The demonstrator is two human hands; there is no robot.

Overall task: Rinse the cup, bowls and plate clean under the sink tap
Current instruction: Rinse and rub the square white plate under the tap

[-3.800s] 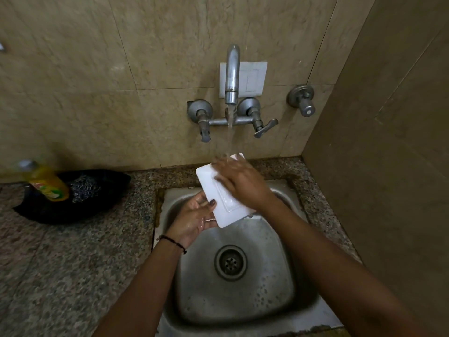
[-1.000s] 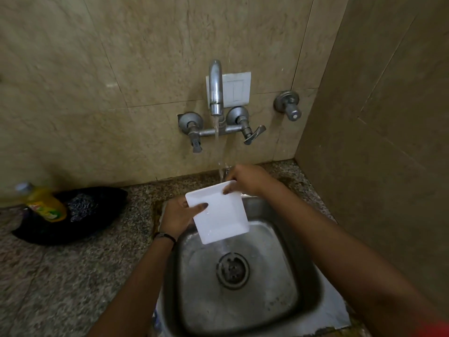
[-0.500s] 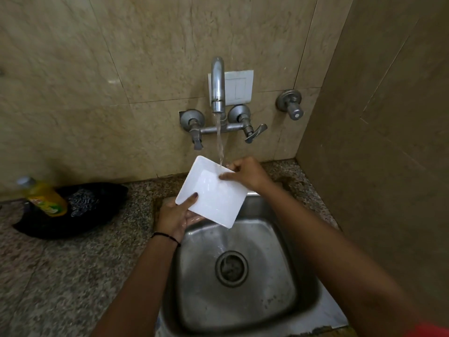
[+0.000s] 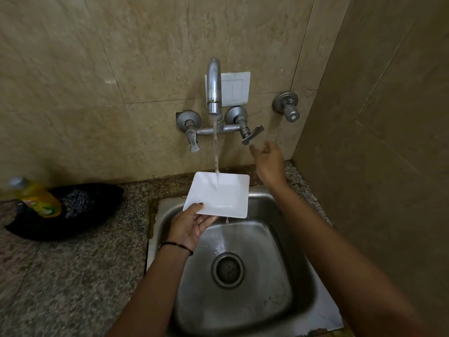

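A white square plate (image 4: 226, 198) is held level over the back of the steel sink (image 4: 298, 263), face up. Water from the wall tap (image 4: 213, 86) falls onto its middle and drips off the front edge. My left hand (image 4: 188, 227) grips the plate at its near left corner, thumb on top. My right hand (image 4: 267, 159) is off the plate, raised with fingers apart just below the right tap lever (image 4: 252, 135). No cup or bowl is in view.
A yellow dish-soap bottle (image 4: 36, 198) lies on a black cloth (image 4: 73, 215) with a steel scrubber (image 4: 79, 200) on the granite counter (image 4: 60, 276) to the left. A tiled side wall stands close on the right. Another valve (image 4: 288, 108) sticks out of the back wall.
My right hand has let go of the plate's far edge and risen toward the right tap lever. The plate has levelled out under the stream, held by the left hand alone.
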